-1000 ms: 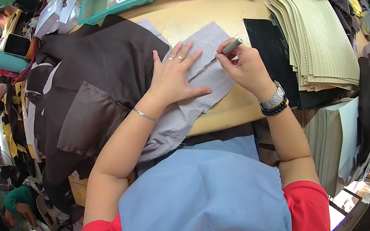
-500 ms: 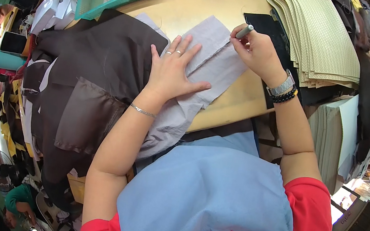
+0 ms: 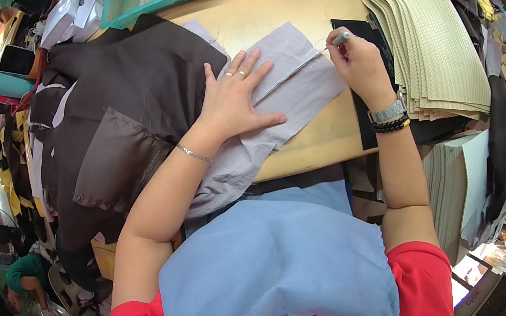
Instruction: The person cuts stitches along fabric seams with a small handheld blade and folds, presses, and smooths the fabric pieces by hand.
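Flat on a light grey cloth (image 3: pixel 300 106), with fingers spread, lies my left hand (image 3: pixel 235 100). The cloth has a seam running diagonally across it, beside my left fingers. My right hand (image 3: pixel 359 69) is closed around a grey-green pen-like tool (image 3: pixel 341 38) at the cloth's upper right edge. Its tip is hard to make out; thin threads show near it. A dark brown cloth (image 3: pixel 142 69) with a brown pocket-like patch (image 3: pixel 119 157) spreads to the left of my left hand.
A teal basket (image 3: pixel 122 4) with white pieces stands at the back left of the wooden table (image 3: pixel 327 146). Cream textured sheets (image 3: pixel 433 47) are stacked at the right over black material. Another person in green (image 3: pixel 26 271) is at the lower left.
My right hand has moved up and to the right along the seam with the tool, to the cloth's edge. My left hand still presses the cloth, and the view has shifted slightly.
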Available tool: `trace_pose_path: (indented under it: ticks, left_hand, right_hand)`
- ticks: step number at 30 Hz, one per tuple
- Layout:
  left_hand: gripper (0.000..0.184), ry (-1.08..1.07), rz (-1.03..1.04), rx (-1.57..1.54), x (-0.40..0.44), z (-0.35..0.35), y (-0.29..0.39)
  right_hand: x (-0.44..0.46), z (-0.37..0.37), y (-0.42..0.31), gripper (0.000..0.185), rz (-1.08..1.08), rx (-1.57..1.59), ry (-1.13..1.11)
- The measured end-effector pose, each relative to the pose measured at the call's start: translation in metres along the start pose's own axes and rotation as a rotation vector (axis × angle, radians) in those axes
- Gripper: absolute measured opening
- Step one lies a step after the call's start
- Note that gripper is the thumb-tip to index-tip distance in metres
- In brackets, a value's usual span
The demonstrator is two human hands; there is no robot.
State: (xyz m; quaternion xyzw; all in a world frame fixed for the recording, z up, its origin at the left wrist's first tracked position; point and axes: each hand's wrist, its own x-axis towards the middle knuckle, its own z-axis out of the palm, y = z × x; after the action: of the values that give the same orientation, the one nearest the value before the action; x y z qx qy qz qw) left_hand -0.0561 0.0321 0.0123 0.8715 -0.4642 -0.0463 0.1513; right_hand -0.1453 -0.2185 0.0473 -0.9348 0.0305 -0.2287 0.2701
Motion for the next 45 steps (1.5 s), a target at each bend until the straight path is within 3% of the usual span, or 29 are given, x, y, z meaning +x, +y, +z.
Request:
trace_pose_path:
  ticks: [2, 5, 8, 11, 14, 20, 36, 39, 45]
  left_hand:
    - [0.102, -0.003, -0.001, -0.003, 0.000, 0.000, 0.000]
    - [0.102, -0.008, -0.002, -0.009, 0.000, -0.002, 0.001]
    - [0.102, -0.003, 0.002, -0.009, 0.000, -0.001, 0.000]
    - [0.102, -0.010, 0.000, -0.011, 0.000, -0.003, 0.001]
    - [0.102, -0.021, -0.004, -0.007, 0.000, -0.004, 0.002]
    - [0.102, -0.013, -0.002, 0.007, 0.000, -0.004, 0.002]
    - [0.103, -0.012, 0.001, 0.016, 0.000, -0.002, 0.001]
    - [0.103, -0.016, -0.003, 0.002, 0.000, -0.005, 0.003]
    - [0.103, -0.024, -0.003, 0.011, 0.000, -0.004, 0.002]
  right_hand:
    - [0.001, -0.004, 0.007, 0.005, 0.061, 0.011, -0.004]
    - [0.004, -0.003, 0.021, 0.005, -0.016, -0.022, 0.053]
    - [0.010, -0.011, 0.043, 0.005, -0.078, -0.241, 0.126]
    - [0.013, -0.039, 0.057, 0.008, 0.023, -0.331, 0.260]
    - [0.010, -0.047, 0.047, 0.009, 0.066, -0.057, 0.345]
    - [-0.017, 0.000, -0.006, 0.010, 0.102, 0.307, 0.066]
    - [-0.013, 0.008, 0.007, 0.009, 0.078, 0.188, 0.043]
    - [-0.012, 0.006, 0.007, 0.009, 0.074, 0.248, 0.125]
    - [-0.015, 0.008, 0.009, 0.009, 0.124, 0.313, 0.071]
